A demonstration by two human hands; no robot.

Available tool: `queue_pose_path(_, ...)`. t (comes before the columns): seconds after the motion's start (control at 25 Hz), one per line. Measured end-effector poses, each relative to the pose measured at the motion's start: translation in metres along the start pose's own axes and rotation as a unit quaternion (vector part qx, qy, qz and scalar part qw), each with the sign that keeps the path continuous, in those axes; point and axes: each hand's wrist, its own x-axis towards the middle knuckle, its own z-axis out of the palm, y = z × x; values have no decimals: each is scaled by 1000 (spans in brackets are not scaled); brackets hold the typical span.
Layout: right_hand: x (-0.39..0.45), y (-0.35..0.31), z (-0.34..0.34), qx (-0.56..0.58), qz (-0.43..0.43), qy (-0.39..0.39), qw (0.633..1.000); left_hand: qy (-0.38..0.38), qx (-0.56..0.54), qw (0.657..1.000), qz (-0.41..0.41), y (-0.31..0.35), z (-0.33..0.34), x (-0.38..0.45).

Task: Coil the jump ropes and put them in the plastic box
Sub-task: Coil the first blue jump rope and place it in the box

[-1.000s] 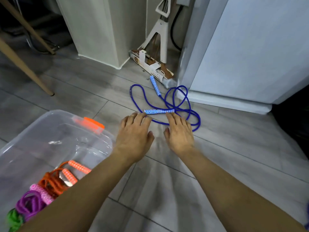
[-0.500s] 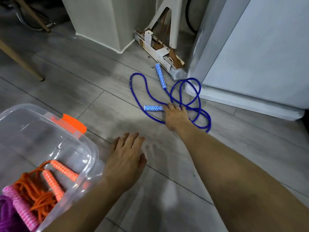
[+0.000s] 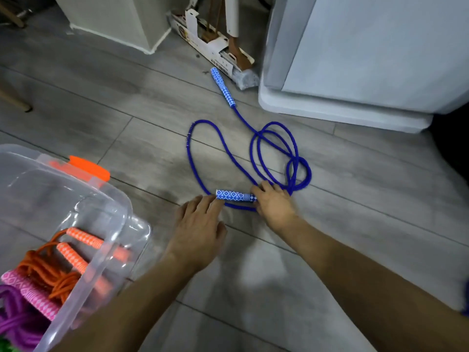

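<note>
A blue jump rope [image 3: 256,148] lies in loose loops on the grey floor. Its far handle [image 3: 223,86] points toward a cardboard box, and its near handle [image 3: 233,195] lies crosswise in front of me. My right hand [image 3: 275,204] grips the near handle's right end where the cord leaves it. The straight fingertips of my left hand [image 3: 199,221] touch the handle's left end. The clear plastic box [image 3: 101,199] stands at the lower left, holding a coiled orange rope [image 3: 50,270] and a pink-handled purple rope [image 3: 20,313].
A white appliance [image 3: 368,59] stands at the back right, close to the rope's loops. A flat cardboard box [image 3: 215,54] lies between it and a pale cabinet [image 3: 114,19]. The plastic box has an orange latch [image 3: 88,168]. A chair leg [image 3: 15,102] shows at the left edge.
My right hand has pulled the near handle toward me, and the cord to the far handle has straightened. My left hand has moved forward to touch the handle's left end.
</note>
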Motion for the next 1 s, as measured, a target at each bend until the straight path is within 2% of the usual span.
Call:
queue_pose_path(0.16,-113,17,25,45,-6,-47,998,-50,6,997,55,30,28,-29)
queue_pose_path(0.28,-199,27,42,51,-24,-110,992,-89,20,991,103,58,40,-65)
queue_pose_path(0.36,-245,35,39,49,-37,-124,990,-108,29,983,148,75,37,-83)
queue_pose_path(0.56,-262,31,-16,113,-35,-64,991,-128,80,955,257,81,15,-95)
queue_pose_path(0.68,-258,10,-66,172,-46,-32,983,-126,70,959,243,85,-17,-98)
queue_pose_path(0.76,-260,1,-104,225,-61,24,972,-104,37,965,239,97,-53,-93)
queue_pose_path(0.88,-271,-7,-161,321,-38,113,939,-94,-24,963,250,117,-113,-88)
queue_pose_path(1.0,-292,-4,-199,381,-15,149,912,-74,-61,965,243,121,-164,-105)
